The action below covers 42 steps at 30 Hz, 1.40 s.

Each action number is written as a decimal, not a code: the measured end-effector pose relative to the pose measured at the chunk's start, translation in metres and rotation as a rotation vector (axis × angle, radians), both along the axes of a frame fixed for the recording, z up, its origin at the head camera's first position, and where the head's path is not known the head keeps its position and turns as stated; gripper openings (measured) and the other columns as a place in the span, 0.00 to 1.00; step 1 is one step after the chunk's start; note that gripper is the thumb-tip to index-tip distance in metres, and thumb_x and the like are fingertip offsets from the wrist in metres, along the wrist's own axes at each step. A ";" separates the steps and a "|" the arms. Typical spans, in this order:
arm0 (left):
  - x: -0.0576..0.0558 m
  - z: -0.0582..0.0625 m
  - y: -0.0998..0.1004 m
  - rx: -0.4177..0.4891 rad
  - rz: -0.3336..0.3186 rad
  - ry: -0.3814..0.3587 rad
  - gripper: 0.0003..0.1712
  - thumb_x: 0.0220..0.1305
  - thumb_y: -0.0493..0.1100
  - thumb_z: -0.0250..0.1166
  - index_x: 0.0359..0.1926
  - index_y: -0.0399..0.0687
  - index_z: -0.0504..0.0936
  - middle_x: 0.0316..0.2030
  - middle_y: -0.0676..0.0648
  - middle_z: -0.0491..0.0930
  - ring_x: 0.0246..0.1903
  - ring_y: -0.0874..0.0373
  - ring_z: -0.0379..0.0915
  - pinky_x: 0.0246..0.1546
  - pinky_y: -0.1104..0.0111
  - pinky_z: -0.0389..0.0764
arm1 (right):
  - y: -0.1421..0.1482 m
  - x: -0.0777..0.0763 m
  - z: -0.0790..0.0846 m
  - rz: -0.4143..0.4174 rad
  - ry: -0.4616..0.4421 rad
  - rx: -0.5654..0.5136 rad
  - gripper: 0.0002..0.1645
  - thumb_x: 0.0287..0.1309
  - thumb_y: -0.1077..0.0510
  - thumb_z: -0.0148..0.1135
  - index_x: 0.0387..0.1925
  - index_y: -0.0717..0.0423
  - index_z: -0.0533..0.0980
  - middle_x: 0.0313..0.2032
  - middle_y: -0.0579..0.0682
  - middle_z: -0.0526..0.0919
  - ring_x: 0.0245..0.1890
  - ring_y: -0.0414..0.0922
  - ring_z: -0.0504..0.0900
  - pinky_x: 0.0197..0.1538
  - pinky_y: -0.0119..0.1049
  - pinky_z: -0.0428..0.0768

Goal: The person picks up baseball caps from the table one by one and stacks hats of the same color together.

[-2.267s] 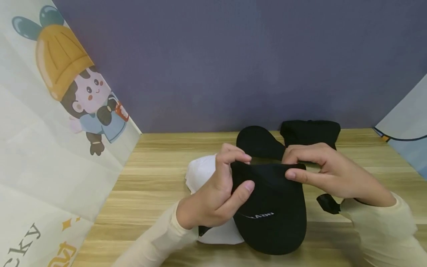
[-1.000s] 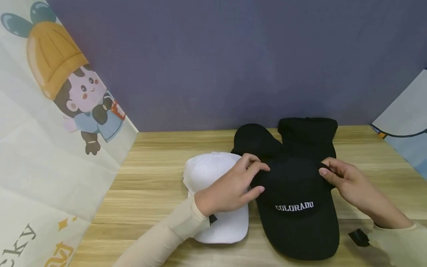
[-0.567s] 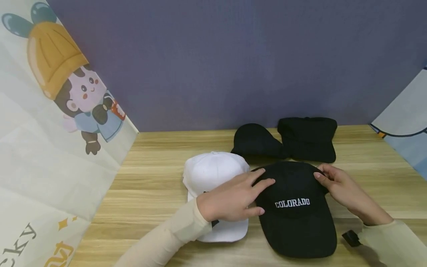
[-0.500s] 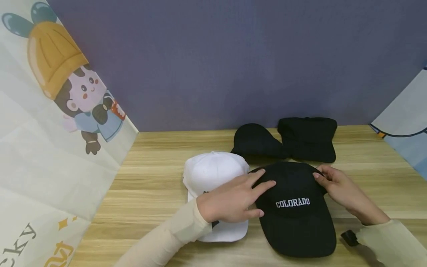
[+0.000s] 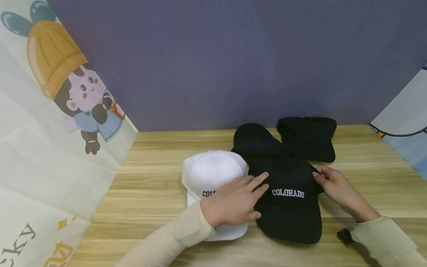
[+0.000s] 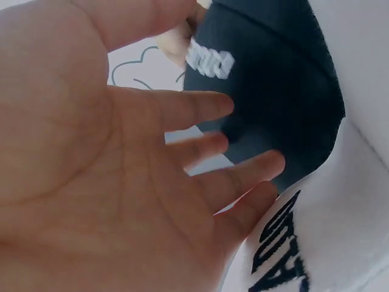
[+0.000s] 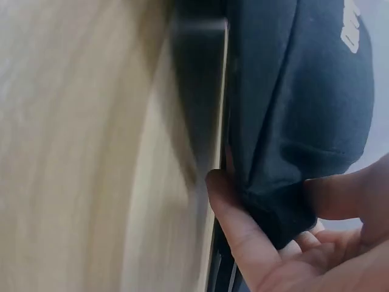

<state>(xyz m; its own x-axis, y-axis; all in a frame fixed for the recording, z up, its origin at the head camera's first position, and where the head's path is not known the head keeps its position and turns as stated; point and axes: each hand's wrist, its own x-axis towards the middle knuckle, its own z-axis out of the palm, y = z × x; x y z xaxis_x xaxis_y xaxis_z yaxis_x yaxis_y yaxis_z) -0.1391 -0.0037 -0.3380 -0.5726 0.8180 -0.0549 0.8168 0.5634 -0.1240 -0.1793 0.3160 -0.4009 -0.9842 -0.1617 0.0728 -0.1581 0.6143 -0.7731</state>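
A black baseball cap [image 5: 288,218] with white COLORADO lettering lies brim toward me, right of a white cap [image 5: 213,167]. My right hand [image 5: 340,191] pinches its right rear edge between thumb and fingers; the right wrist view shows the fabric of the black cap [image 7: 273,207] bunched there. My left hand [image 5: 233,202] reaches over the white cap, fingers extended, fingertips at the black cap's left side. In the left wrist view the palm of the left hand [image 6: 134,164] is spread, with nothing gripped. The left hand hides part of the white cap's lettering.
Behind lie two more black caps, one rounded [image 5: 255,141] and one with a flat-looking top [image 5: 307,139], near the purple-grey back wall [image 5: 233,63]. The wooden table [image 5: 153,185] ends at a printed panel [image 5: 36,148] on the left.
The COLORADO cap came down from a raised, folded position to beside the white cap, then shifted left and back. My left hand loosened its hold; my right hand kept pinching the edge.
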 end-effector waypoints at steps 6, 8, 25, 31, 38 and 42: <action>0.001 -0.001 0.000 -0.011 -0.016 -0.004 0.41 0.64 0.64 0.48 0.71 0.56 0.46 0.71 0.48 0.37 0.62 0.55 0.54 0.59 0.67 0.48 | 0.001 -0.002 -0.002 0.004 0.010 0.037 0.19 0.69 0.47 0.40 0.37 0.60 0.66 0.26 0.53 0.65 0.21 0.44 0.64 0.25 0.38 0.65; 0.001 -0.001 0.000 -0.014 -0.018 -0.006 0.41 0.64 0.64 0.48 0.71 0.57 0.46 0.71 0.48 0.37 0.63 0.54 0.54 0.59 0.66 0.48 | 0.001 -0.004 -0.003 0.008 0.018 0.055 0.17 0.69 0.49 0.40 0.38 0.59 0.66 0.26 0.53 0.66 0.22 0.43 0.65 0.25 0.38 0.65; -0.002 0.000 0.001 -0.008 0.003 -0.072 0.42 0.64 0.65 0.47 0.72 0.60 0.40 0.70 0.49 0.27 0.67 0.48 0.43 0.61 0.63 0.43 | 0.009 -0.019 -0.005 0.178 0.057 0.155 0.07 0.66 0.59 0.44 0.34 0.52 0.70 0.29 0.49 0.70 0.27 0.41 0.69 0.31 0.37 0.67; -0.002 0.000 0.001 0.008 0.005 -0.083 0.42 0.64 0.65 0.47 0.72 0.61 0.38 0.70 0.49 0.24 0.68 0.48 0.37 0.61 0.64 0.42 | 0.008 -0.022 -0.002 0.206 0.021 0.160 0.08 0.67 0.57 0.45 0.36 0.53 0.71 0.30 0.48 0.72 0.29 0.41 0.70 0.33 0.37 0.68; -0.004 0.001 0.003 0.010 0.002 -0.111 0.42 0.64 0.65 0.46 0.72 0.59 0.39 0.70 0.49 0.28 0.68 0.50 0.36 0.61 0.62 0.45 | 0.009 -0.023 0.006 0.237 0.002 0.177 0.11 0.68 0.58 0.42 0.45 0.57 0.69 0.37 0.49 0.73 0.34 0.42 0.70 0.35 0.37 0.68; -0.004 0.003 0.004 -0.004 0.008 -0.134 0.42 0.64 0.65 0.46 0.72 0.59 0.39 0.70 0.49 0.29 0.68 0.50 0.36 0.61 0.62 0.44 | 0.010 -0.024 0.012 0.225 0.030 0.196 0.11 0.67 0.60 0.41 0.45 0.57 0.69 0.34 0.50 0.71 0.30 0.43 0.69 0.32 0.38 0.67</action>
